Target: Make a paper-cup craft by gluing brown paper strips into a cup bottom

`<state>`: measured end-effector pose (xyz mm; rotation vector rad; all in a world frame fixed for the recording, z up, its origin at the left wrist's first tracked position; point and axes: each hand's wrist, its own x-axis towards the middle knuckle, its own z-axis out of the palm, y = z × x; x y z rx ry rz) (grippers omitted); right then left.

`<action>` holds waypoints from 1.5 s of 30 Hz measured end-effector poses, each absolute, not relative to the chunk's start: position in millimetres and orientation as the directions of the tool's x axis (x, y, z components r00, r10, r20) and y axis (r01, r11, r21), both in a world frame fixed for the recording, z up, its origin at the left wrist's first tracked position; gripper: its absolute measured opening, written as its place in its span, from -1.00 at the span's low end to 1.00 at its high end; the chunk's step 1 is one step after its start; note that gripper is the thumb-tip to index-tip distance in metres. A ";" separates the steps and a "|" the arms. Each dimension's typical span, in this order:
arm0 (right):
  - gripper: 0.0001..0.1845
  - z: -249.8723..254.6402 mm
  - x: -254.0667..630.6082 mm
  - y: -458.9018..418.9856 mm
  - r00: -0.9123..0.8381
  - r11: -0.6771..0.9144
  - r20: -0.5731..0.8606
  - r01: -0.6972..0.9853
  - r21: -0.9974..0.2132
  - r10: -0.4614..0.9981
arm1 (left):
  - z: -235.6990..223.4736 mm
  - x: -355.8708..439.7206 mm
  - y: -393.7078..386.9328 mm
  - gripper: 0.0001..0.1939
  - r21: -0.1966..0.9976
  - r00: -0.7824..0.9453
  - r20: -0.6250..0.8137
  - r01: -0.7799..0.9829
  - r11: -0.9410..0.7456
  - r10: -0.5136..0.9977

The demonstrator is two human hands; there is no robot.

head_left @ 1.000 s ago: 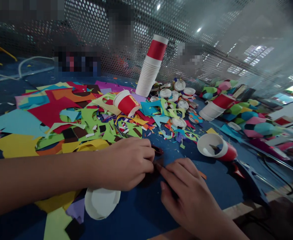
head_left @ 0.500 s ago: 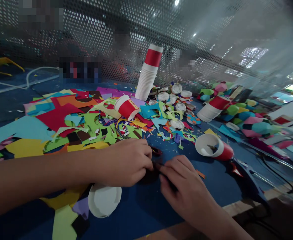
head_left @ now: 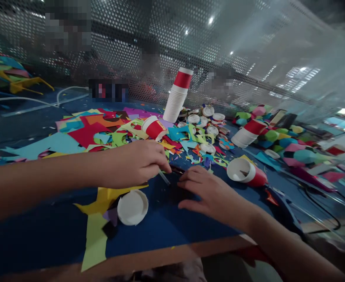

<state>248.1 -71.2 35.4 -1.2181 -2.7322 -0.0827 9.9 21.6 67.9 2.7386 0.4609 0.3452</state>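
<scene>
My left hand [head_left: 134, 162] is closed in a pinch on a thin pale stick [head_left: 164, 178] whose tip points down at the blue table [head_left: 166, 231]. Just to its right, my right hand [head_left: 204, 192] lies flat with fingers spread on a dark piece of paper [head_left: 175, 192]. A white paper cup [head_left: 132, 206] lies below my left hand, next to yellow and green paper offcuts [head_left: 97, 219]. The two hands are almost touching above the dark paper.
Coloured paper scraps [head_left: 102, 135] cover the table behind my hands. Beyond them are a tall cup stack [head_left: 178, 96], a red cup [head_left: 153, 127], a stack lying on its side [head_left: 249, 133] and several white lids [head_left: 204, 117]. Another red cup [head_left: 244, 171] lies right, near a glue gun [head_left: 278, 199]. A perforated screen stands behind.
The view has tilted and pulled back, showing the table's front edge. My left hand lifted slightly and now shows the thin stick; my right hand's fingers have flattened onto the dark paper.
</scene>
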 end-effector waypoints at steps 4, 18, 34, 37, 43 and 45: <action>-0.85 40.0 248.4 -61.0 -0.772 0.777 0.150 0.628 0.038 0.617 | 66.8 -18.9 16.7 -0.58 0.336 0.890 0.182 0.344 -0.877 0.419; -0.93 79.1 165.4 -47.7 -0.359 0.061 -0.123 0.461 -0.885 0.925 | 52.3 -67.3 -3.4 -0.82 0.571 0.684 0.187 0.509 -0.645 0.705; -0.94 35.2 142.7 -44.5 -0.353 0.328 0.091 0.702 -0.632 0.931 | 20.9 -60.8 -13.7 0.07 0.523 0.801 0.095 0.465 -0.715 0.591; -0.84 36.4 152.4 -61.2 -0.434 0.599 0.430 0.692 -0.403 0.792 | 17.1 -59.2 -14.6 0.10 0.546 0.796 0.103 0.456 -0.703 0.596; -0.64 32.8 166.8 -95.2 -0.732 0.819 0.430 0.574 -0.028 0.528 | 13.5 -57.2 -12.3 -0.01 0.632 0.813 0.150 0.359 -0.687 0.563; -0.61 29.1 166.8 -97.4 -0.743 0.814 0.400 0.581 -0.011 0.536 | 13.7 -56.2 -11.2 -0.03 0.649 0.814 0.146 0.350 -0.676 0.562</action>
